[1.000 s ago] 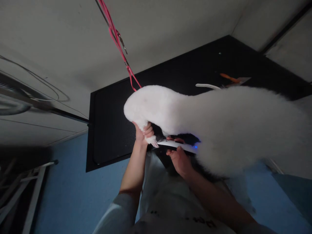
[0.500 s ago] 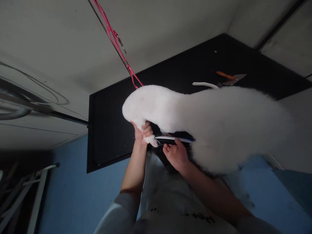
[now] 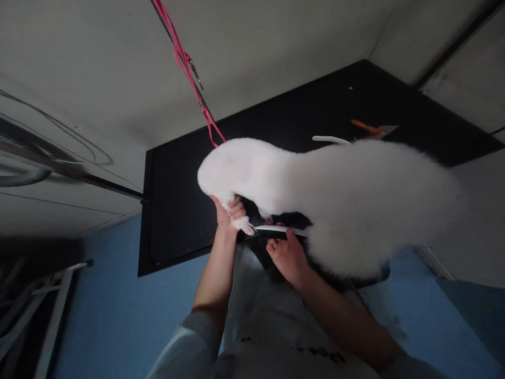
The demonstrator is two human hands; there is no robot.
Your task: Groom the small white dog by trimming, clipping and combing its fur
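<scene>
Nearest the camera, the person's two forearms reach up and away over a pale apron. The right hand [image 3: 290,258] is closed around a slim white clipper [image 3: 281,230], thumb on top, its working end pointing toward the left hand. A dark gap of shadow sits just beyond the right hand, under the animal's belly.

The left hand [image 3: 229,215] is wrapped tight around a lifted front paw [image 3: 244,225] of a fluffy white dog [image 3: 335,200], fingers curled over the leg so the paw tip sticks out toward the right hand. The clipper's tip meets the paw just beside those fingers.

The dog stands over both hands on a black table [image 3: 177,210], its body stretching away to the right of the right hand. A pink leash [image 3: 189,68] runs up from its neck, beyond the left hand.

Judging by this, the paw trim is under way: the coat on the body looks even and full, while the paw is the part being worked. How much of the paw is finished cannot be told, and the other feet are hidden.

Farther off, beyond the right hand and past the dog's back, an orange-handled tool [image 3: 366,126] and a white comb-like item [image 3: 331,139] lie on the table.
</scene>
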